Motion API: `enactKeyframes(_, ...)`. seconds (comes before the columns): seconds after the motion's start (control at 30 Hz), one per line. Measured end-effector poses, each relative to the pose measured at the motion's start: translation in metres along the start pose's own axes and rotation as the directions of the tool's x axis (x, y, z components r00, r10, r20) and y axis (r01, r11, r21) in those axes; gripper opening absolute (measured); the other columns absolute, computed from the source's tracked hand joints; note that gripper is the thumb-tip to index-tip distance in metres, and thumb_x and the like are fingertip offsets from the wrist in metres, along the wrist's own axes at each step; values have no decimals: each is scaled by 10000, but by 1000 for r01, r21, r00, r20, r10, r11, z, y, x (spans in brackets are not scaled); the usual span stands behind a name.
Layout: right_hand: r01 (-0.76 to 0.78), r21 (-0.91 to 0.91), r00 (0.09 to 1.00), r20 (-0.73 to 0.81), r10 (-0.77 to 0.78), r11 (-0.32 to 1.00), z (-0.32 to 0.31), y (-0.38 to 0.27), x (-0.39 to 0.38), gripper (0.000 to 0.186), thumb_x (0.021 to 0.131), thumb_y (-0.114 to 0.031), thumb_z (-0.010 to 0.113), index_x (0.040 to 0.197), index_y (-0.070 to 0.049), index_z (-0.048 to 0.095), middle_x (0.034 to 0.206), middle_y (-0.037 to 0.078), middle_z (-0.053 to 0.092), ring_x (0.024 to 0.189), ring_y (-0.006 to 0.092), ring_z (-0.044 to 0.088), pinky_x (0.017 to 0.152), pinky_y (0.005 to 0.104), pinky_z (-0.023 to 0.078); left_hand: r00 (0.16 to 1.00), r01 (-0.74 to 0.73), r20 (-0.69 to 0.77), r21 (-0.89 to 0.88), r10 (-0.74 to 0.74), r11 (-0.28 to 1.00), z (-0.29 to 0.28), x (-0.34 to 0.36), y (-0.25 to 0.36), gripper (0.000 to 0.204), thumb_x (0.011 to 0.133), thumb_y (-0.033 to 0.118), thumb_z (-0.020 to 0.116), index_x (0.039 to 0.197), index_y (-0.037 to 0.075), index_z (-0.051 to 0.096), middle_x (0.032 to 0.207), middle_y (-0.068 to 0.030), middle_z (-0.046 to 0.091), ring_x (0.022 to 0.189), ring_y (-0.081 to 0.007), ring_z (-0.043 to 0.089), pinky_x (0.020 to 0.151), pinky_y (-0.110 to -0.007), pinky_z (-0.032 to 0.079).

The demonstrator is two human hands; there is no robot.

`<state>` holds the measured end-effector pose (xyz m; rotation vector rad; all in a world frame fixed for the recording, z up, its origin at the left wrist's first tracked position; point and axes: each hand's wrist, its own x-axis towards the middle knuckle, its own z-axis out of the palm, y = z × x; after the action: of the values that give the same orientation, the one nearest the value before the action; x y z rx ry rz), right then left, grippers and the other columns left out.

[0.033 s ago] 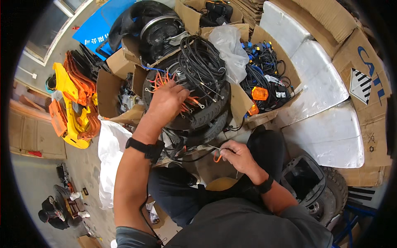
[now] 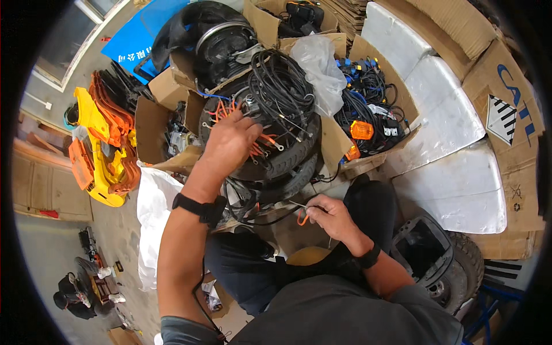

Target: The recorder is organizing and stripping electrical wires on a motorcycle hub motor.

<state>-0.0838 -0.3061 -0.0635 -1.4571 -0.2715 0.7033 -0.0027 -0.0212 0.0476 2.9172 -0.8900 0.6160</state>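
Note:
My left hand (image 2: 233,138) reaches into a bundle of orange wires (image 2: 265,141) with ring terminals, its fingers curled on them. These wires lie on stacked black tyres (image 2: 287,163), beside a large coil of black cable (image 2: 279,80). Lower and to the right, my right hand (image 2: 333,218) pinches a thin pale strand (image 2: 300,204) along with a dark cable and a short orange loop (image 2: 301,219). A black cable runs from near that hand toward the loose cables below the tyres.
Cartons hold cables with amber lamps (image 2: 361,130) and metal parts (image 2: 175,132). Yellow and orange panels (image 2: 100,178) stand left, by a white sack (image 2: 152,207). White foam blocks (image 2: 443,195) and cardboard (image 2: 500,172) line the right. Another person (image 2: 75,296) appears at lower left.

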Motion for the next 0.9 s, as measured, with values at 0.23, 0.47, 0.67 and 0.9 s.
enactKeyframes(0.23,17,47,999,-41,-15,999,0,-17,-8,101,932,-100,611,972,-8,625,799,17,622,720,72,565,644,235,458,896,287,-286,-210,-340,935,-52,-40,61,164,728,-50,659,865,37,635,762,-86,603,723,-254,581,678,-323,490)
enactKeyframes(0.47,163,32,986,33,-164,986,17,-53,-21,90,926,-84,621,960,-1,624,784,16,635,703,60,568,634,222,458,463,131,283,-959,-840,-251,14,-117,154,157,826,-83,606,942,20,582,838,-56,648,694,-84,567,624,-224,468)
enactKeyframes(0.67,190,-50,981,57,-187,980,27,-48,-21,89,918,-78,626,951,5,627,766,23,640,699,70,587,635,234,470,391,132,428,-902,-815,-411,34,-124,186,133,928,101,637,1005,-5,617,812,-77,678,709,-86,581,628,-212,443)
enactKeyframes(0.9,65,-108,997,56,-60,992,35,-44,-21,121,921,-92,623,953,24,627,764,37,645,702,83,598,642,237,477,409,67,398,-911,-822,-407,44,-136,200,111,921,82,650,978,-5,611,834,-80,675,710,-118,596,665,-253,490)
